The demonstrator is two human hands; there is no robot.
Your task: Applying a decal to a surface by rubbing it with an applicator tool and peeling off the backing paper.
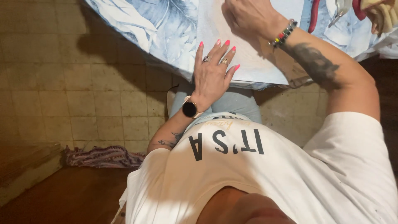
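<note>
My left hand (212,72), with pink nails, rings and a black wristwatch, lies flat with fingers spread on a pale sheet (253,62) at the near edge of the table. My right hand (248,16), wearing a beaded bracelet, rests on the same sheet farther in. Its fingers are bent and partly cut off by the top of the frame, so I cannot tell whether it holds anything. The sheet lies on a blue leaf-patterned tablecloth (166,29).
Red-handled pliers (331,12) and a pale object (383,16) lie at the table's far right. Below the table edge are my legs in light jeans (236,103), a tiled floor (83,83), a crumpled patterned cloth (101,157) and a brown wooden surface (70,195).
</note>
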